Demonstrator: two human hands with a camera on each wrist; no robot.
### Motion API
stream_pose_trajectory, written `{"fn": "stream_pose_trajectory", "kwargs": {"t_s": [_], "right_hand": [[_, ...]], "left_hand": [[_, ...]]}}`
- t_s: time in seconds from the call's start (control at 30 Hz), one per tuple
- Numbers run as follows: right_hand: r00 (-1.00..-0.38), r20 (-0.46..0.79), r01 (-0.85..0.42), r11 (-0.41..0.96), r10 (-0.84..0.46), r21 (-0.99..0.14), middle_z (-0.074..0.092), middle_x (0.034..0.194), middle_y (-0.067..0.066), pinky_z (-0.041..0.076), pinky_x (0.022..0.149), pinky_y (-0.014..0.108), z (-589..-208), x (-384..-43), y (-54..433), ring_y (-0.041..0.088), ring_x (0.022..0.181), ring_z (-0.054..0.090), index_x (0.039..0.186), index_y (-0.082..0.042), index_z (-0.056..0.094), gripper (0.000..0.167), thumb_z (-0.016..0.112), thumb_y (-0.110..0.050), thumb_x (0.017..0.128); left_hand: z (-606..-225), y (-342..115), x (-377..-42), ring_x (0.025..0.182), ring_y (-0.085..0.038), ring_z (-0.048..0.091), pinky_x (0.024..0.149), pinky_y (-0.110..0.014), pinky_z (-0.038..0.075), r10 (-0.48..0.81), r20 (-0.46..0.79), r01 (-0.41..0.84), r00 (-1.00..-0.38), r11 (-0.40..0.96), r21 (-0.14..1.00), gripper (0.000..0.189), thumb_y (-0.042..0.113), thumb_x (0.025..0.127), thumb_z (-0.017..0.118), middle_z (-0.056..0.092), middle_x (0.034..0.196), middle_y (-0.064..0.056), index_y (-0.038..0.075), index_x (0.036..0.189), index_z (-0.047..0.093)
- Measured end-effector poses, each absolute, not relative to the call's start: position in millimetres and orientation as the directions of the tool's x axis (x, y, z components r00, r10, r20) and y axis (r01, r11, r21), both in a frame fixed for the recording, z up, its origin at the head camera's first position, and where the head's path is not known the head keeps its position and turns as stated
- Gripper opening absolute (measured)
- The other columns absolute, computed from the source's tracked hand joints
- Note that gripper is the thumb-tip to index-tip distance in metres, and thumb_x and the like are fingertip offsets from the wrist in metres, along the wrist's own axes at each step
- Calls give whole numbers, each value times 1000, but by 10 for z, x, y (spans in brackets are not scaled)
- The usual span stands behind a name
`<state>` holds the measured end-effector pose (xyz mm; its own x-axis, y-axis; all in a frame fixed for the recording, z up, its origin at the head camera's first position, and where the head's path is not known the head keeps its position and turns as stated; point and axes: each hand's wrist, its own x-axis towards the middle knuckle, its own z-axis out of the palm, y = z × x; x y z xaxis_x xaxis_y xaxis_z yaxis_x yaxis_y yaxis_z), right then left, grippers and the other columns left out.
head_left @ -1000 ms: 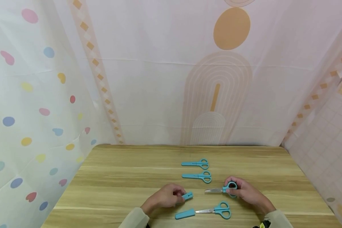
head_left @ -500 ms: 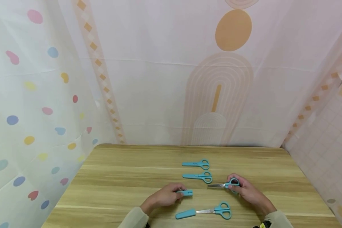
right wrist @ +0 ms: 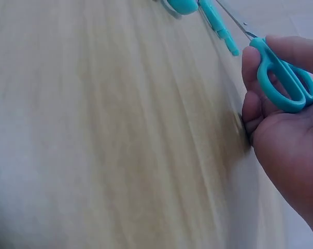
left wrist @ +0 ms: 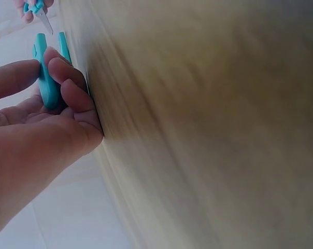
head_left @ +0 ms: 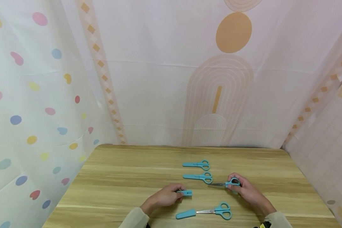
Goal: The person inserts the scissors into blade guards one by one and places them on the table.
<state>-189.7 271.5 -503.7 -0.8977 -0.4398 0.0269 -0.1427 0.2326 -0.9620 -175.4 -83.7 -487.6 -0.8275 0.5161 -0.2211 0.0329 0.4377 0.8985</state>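
My left hand (head_left: 168, 195) pinches a turquoise scissor blade cover (left wrist: 49, 88) between thumb and fingers, its slotted mouth facing right. Across a short gap, my right hand (head_left: 248, 191) grips turquoise-handled scissors (right wrist: 281, 78) by the finger loops. Their metal blades are bare, closed together and point left, with the tip just in front of a covered pair. In the right wrist view, the thumb lies along the handle near the pivot.
Two covered pairs, the farther scissors (head_left: 196, 164) and the nearer scissors (head_left: 198, 177), lie behind the hands on the wooden table (head_left: 125, 167). Nearer me lie bare-bladed scissors (head_left: 223, 211), their tip by a loose cover (head_left: 186, 214). Patterned cloth (head_left: 148, 95) hangs behind.
The right hand has moved slightly away from me with the scissors. In the left hand the cover has turned from slanted to nearly level. The head view has shifted slightly.
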Motion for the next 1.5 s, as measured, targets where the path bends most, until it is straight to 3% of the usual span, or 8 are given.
{"fn": "stream_pose_trajectory", "kwargs": {"t_s": [0.17, 0.33, 0.6, 0.83, 1.03, 1.23, 1.37, 1.5], "right_hand": [[-909, 15, -125, 240, -416, -963, 57, 89, -2, 43, 62, 22, -5047, -1917, 2712, 6, 73, 49, 107, 5, 50, 23, 63, -11, 96], [-913, 9, -119, 246, -407, -962, 56, 88, -3, 43, 60, 23, -5026, -1918, 2704, 8, 71, 48, 106, 4, 51, 24, 64, -13, 96], [-913, 84, -183, 216, -400, -959, 60, 87, 6, 50, 70, 30, -4937, -1913, 2646, 22, 77, 58, 107, 5, 52, 23, 63, -12, 96], [-918, 111, -190, 174, -381, -966, 62, 85, 9, 51, 71, 30, -4831, -1908, 2576, 22, 77, 61, 110, 4, 51, 24, 63, -12, 96], [-934, 131, -197, 172, -333, -965, 64, 97, 17, 52, 72, 33, -4755, -1880, 2522, 21, 78, 62, 110, 4, 52, 24, 63, -13, 97], [-941, 153, -210, 166, -303, -963, 65, 99, 13, 53, 71, 34, -4704, -1873, 2482, 22, 77, 62, 109, 4, 52, 21, 62, -11, 97], [-939, 164, -215, 144, -304, -966, 64, 93, 11, 53, 70, 32, -4664, -1885, 2449, 18, 75, 61, 109, 4, 52, 22, 62, -11, 97], [-940, 164, -211, 133, -298, -968, 61, 88, 6, 53, 70, 33, -4606, -1896, 2419, 22, 75, 60, 109, 5, 52, 24, 62, -12, 98]], "left_hand": [[-4877, -852, -1760, 68, -16, 47, 59, -25, 37, 519, -213, 29, -828, 418, 908, 14, 13, 103, 50, 57, 79, -3, 7, 101, 62], [-4882, -876, -1786, 72, -17, 51, 61, -24, 41, 514, -186, 10, -837, 355, 935, 15, 12, 103, 49, 61, 85, -6, 4, 105, 62], [-4853, -893, -1812, 66, -13, 48, 54, -21, 37, 502, -177, 5, -847, 339, 941, 17, 16, 104, 51, 61, 82, -4, 6, 106, 65], [-4770, -941, -1839, 69, -15, 46, 56, -22, 38, 481, -147, 15, -864, 317, 948, 20, 20, 104, 51, 56, 83, -5, 6, 110, 64], [-4719, -966, -1859, 68, -16, 46, 57, -25, 39, 467, -112, 42, -877, 307, 951, 21, 19, 104, 49, 55, 79, -6, 8, 112, 65], [-4682, -981, -1883, 71, -18, 48, 63, -28, 42, 461, -77, 75, -884, 304, 950, 22, 18, 105, 48, 54, 79, -5, 7, 114, 65], [-4642, -987, -1905, 71, -17, 48, 62, -25, 41, 453, -57, 91, -890, 298, 950, 22, 18, 104, 50, 54, 80, -7, 7, 114, 66], [-4609, -982, -1919, 69, -15, 46, 60, -23, 38, 442, -44, 99, -896, 295, 950, 20, 19, 104, 52, 54, 80, -6, 7, 110, 67]]}}
